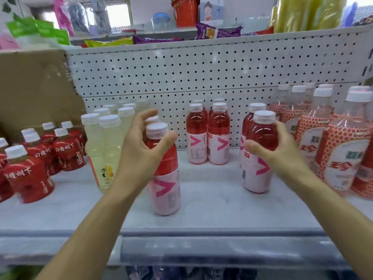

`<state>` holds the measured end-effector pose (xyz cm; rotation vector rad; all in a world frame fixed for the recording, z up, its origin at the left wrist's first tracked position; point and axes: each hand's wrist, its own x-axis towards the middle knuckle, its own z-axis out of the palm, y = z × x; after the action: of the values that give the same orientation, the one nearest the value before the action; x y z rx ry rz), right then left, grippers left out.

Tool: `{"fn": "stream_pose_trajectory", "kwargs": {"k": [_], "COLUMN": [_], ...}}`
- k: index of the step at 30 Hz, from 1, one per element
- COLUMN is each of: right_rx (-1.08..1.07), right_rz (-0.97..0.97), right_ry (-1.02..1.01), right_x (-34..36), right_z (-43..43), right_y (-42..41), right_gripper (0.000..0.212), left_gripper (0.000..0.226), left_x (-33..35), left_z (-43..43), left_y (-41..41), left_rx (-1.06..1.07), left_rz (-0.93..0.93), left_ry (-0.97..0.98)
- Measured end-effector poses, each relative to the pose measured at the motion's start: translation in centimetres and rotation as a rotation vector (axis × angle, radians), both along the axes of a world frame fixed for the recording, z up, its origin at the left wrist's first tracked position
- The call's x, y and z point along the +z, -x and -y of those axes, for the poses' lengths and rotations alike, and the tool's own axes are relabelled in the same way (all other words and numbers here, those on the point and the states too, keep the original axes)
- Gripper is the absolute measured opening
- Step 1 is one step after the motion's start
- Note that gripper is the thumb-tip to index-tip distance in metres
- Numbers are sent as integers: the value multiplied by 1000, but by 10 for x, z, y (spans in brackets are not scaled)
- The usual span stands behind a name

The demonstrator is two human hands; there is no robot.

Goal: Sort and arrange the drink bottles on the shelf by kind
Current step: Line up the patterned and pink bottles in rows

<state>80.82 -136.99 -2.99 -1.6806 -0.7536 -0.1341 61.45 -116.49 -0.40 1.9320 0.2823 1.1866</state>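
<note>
Head view: left hand (pixel 141 146) clasped the left pink bottle (pixel 166 190), right hand (pixel 282 150) the right pink bottle (pixel 256 176), both before the back pair (pixel 219 138), probably for grouping.

On the shelf (pixel 212 211) the juice bottles (pixel 30 168) crowd the left end, with a cardboard box (pixel 34 87) behind them. Just right of them the tall bottles (pixel 105 142) run back to the pegboard (pixel 181 73). Mid-shelf, a cluster of V-label bottles (pixel 207 136) stands at the rear. Nearer the front edge, the left front bottle (pixel 167 188) stands beside the tall bottles, the left hand (pixel 139 150) round its neck. The right front bottle (pixel 257 168) is in the right hand (pixel 282 150). Dotted-label bottles (pixel 323 148) fill the right end.
</note>
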Motion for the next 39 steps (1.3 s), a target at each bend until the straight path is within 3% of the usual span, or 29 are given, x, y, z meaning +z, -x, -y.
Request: {"fn": "stream_pose_trajectory", "kwargs": {"k": [5,8,12,19,21,25,27,33,39], "right_rx": [68,109,123,166,153,115,106,56,-38], "right_rz": [-140,-143,-96,-59,-61,-84,-79,-53,33], "right_ry": [-8,95,152,173,255,392,402,414,336], "right_x": [-9,-18,-28,-33,-40,-48,-47,-45,-59], "right_z": [7,10,4,-10,-7,-10,-19,-53,-64], "right_y": [-1,5,10,12,11,7,1,-20,-18], "right_gripper": [79,62,69,79,84,87,85,87,82], "left_gripper": [77,69,66,55,63,104,111,81,79], "left_x": [-31,-36,-31,-28,-31,-52,-62,-76,-90], "left_z": [21,32,50,35,28,17,9,-2,-7], "left_y": [8,5,-14,-70,-74,-74,-77,-99,-107], "left_rx": [49,70,-87,-239,-246,-159,-111,-86,-73], "left_rz": [-43,-88,-128,-82,-117,-282,-358,-367,-376], "left_ry": [34,-58,-188,22,22,-77,-90,2,-4]}}
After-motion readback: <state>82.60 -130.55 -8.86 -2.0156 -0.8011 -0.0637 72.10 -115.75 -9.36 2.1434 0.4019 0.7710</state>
